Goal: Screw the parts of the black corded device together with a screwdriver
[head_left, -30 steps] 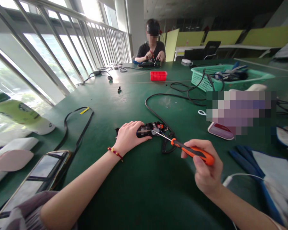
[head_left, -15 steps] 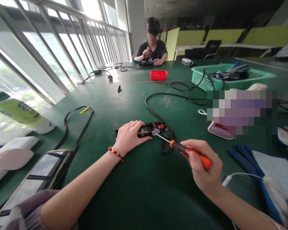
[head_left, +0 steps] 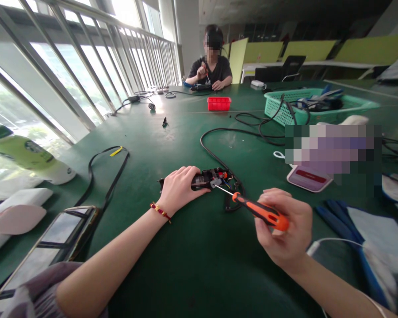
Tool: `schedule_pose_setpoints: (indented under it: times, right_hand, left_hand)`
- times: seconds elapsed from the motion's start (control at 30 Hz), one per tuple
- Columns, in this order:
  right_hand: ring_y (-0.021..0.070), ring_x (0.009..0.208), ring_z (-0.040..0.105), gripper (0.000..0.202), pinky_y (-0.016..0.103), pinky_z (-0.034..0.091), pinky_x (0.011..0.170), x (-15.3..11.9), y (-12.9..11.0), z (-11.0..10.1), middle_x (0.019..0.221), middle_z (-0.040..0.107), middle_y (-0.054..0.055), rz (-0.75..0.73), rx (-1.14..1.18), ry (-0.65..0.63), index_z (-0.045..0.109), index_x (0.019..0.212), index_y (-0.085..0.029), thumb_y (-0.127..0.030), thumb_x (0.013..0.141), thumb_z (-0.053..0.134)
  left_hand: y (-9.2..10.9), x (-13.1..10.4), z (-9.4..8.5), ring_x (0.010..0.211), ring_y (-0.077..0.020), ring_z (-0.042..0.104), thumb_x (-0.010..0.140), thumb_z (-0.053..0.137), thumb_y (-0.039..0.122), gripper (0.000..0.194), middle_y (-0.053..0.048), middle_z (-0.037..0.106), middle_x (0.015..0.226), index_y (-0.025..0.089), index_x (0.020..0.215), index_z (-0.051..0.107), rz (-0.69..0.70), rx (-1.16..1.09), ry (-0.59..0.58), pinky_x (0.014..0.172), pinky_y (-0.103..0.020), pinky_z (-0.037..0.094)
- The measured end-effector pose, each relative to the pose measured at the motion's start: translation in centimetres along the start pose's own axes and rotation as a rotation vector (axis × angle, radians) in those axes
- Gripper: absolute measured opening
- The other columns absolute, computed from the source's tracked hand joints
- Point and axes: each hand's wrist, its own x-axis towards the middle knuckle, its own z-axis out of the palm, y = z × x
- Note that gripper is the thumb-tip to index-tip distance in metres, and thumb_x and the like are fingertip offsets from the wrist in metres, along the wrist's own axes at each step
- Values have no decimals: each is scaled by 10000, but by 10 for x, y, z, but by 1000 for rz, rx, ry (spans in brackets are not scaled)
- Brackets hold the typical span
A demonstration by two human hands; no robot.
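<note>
Holding, right hand [head_left: 285, 227]: closed, thumb and fingers wrapped round the orange-and-black handle of a screwdriver [head_left: 262, 212]; well back from the work, probably for an unobstructed view of the tip.
Screwdriver shaft: slanting forward and left; tip at a small grey part [head_left: 215, 182], contact apparent, exact seating too small to tell.
Gloves, blue and white [head_left: 368, 225]: lying to the right of the screwdriver, off the hands; bare fingertips presumably better for fine feel.
Left hand [head_left: 177, 187]: palm down, part open to the width of the device body, fingers over the far side, thumb along the near side; likely bracing against twist and slip.
Dark device [head_left: 202, 180]: flat on the green table [head_left: 192, 265], under the left hand and ahead of the right; right end uncovered, with wires exposed, probably for tool access.
Black cable [head_left: 215, 129]: looping from beside the device toward the basket; slack, so little pull likely.
Red tray [head_left: 219, 104]: beyond the device, perhaps for small parts; contents unclear.
Green basket [head_left: 285, 115]: far right, holding tangled dark and blue items, off the working spot.
Person opposite [head_left: 215, 68]: seated at the far edge, bent over separate work.
</note>
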Motion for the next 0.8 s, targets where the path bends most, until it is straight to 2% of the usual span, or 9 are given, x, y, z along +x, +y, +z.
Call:
schedule_pose_setpoints:
  times: [0.1, 0.27, 0.47, 0.67, 0.8]
  right_hand:
    - [203, 705, 595, 307, 431, 496, 704, 1, -1, 1, 735, 589, 11, 13, 40, -14, 527, 946, -207, -144, 653, 595]
    - [166, 610, 569, 274, 423, 460, 758, 2, -1, 0, 646, 581, -31, -158, -82, -102, 513, 971, -213, -187, 714, 604]
    - [198, 726, 572, 289, 401, 477, 671, 2, -1, -1, 763, 590, 23, 32, 24, -39, 530, 954, -216, -159, 679, 598]
    - [173, 674, 562, 293, 414, 465, 722, 3, 0, 0, 739, 583, -1, -118, -75, -97, 515, 988, -220, -168, 716, 609]
    - [189, 733, 570, 299, 403, 489, 693, 2, 0, 0, 788, 580, 20, -1, -6, -20, 524, 973, -219, -157, 694, 611]
  left_hand:
    - [0, 0, 1, 818, -199, 610, 729, 606, 561, 419, -26, 651, 878, 205, 940, 541, 2, 0, -1, 677, -289, 422]
    - [0, 1, 3, 853, -208, 620, 722, 627, 530, 521, -35, 662, 939, 202, 1107, 500, -24, -18, 2, 730, -302, 436]
    - [-1, 0, 2, 943, -218, 616, 786, 562, 527, 558, -45, 654, 1039, 224, 1247, 481, 39, -8, -3, 786, -309, 442]
    - [-2, 1, 2, 898, -211, 622, 798, 545, 543, 554, -40, 649, 1004, 227, 1251, 507, 58, 5, -2, 752, -307, 448]
    - [-2, 1, 2, 889, -208, 621, 795, 548, 548, 552, -37, 652, 980, 226, 1242, 518, 55, 2, -12, 745, -301, 447]
